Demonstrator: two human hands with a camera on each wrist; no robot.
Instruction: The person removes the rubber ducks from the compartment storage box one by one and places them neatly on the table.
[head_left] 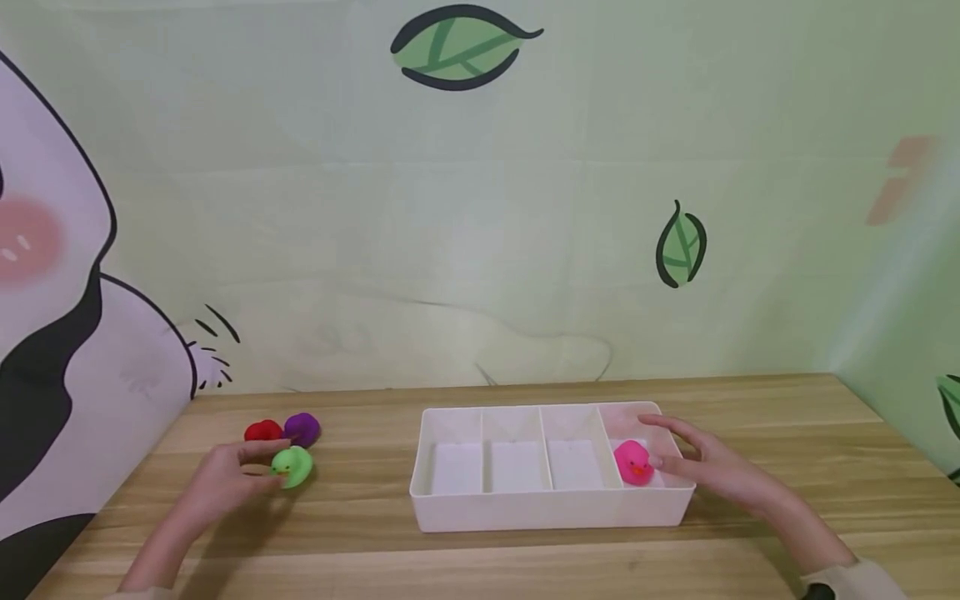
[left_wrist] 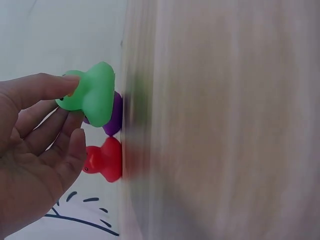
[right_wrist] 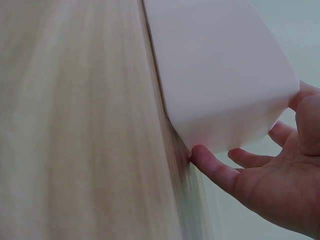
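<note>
My left hand (head_left: 223, 483) pinches a light green toy duck (head_left: 292, 467) between thumb and fingers. In the left wrist view the green duck (left_wrist: 95, 94) hangs in front of a purple toy duck (left_wrist: 115, 115), partly hiding it, and a red toy duck (left_wrist: 106, 160) stands on the table. My right hand (head_left: 712, 467) grips the right end of a white divided box (head_left: 555, 510), thumb over the rim and other fingers outside. A pink toy duck (head_left: 633, 463) sits in the rightmost compartment, close by the thumb. The right wrist view shows fingers against the box's end wall (right_wrist: 225, 127).
The wooden table (head_left: 360, 467) ends at a pale green backdrop (head_left: 480, 250) printed with leaves and a cartoon figure. Dividers split the box into several compartments. The red and purple ducks lie at the table's back left.
</note>
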